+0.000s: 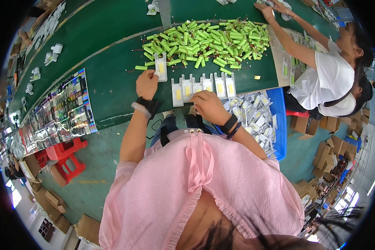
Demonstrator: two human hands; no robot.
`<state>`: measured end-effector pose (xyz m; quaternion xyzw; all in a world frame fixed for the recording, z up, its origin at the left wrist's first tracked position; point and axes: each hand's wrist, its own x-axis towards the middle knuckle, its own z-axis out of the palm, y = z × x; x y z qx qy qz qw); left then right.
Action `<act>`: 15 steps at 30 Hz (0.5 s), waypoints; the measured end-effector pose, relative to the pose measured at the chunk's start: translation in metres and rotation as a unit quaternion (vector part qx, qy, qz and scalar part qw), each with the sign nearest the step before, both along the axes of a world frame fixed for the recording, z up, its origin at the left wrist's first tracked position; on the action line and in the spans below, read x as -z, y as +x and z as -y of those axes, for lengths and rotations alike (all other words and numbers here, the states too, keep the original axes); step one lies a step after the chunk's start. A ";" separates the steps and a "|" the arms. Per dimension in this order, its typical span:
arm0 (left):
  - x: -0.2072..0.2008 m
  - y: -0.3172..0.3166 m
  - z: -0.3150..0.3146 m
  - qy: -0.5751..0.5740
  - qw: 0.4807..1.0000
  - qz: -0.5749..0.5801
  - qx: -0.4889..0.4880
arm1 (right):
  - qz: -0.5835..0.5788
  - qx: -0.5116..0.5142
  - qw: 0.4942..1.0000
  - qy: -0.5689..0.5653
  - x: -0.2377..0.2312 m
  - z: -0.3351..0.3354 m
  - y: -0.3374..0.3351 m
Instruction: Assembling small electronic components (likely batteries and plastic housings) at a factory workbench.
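A white plastic lamp housing with a yellow light panel [161, 69] stands at the near edge of the battery pile, and my left hand [147, 85] pinches its lower left side. To the right, similar white housings with yellow panels [177, 92] form a side-by-side row along the table's near edge. My right hand [210, 107] is at this row with bent fingers closed on the lower end of a housing in its middle. The fingers partly cover that housing. Beyond the row lies a large heap of green cylindrical batteries with thin wires [204, 41].
A blue bin [280, 125] full of white housings stands right of my right forearm. A small yellow piece [257, 77] lies on the green table [112, 79]. Printed glossy sheets [66, 108] cover the left end. Red stools [68, 160] stand below. A co-worker [316, 71] works at right.
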<state>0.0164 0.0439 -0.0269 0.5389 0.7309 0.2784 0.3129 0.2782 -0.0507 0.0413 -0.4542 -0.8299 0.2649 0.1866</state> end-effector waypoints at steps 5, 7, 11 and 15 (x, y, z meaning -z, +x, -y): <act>-0.028 -0.032 0.040 -0.033 0.997 -0.067 0.036 | -0.023 0.059 0.998 -0.007 -0.003 0.009 0.024; -0.023 -0.036 0.048 -0.028 0.999 -0.029 0.011 | -0.009 0.083 0.996 -0.009 0.004 0.013 0.033; -0.016 -0.045 0.061 -0.074 0.995 0.065 -0.013 | -0.008 0.107 0.994 -0.001 0.001 0.016 0.044; -0.027 -0.035 0.091 -0.050 0.995 -0.050 0.065 | -0.032 0.209 0.976 0.047 0.009 0.017 0.068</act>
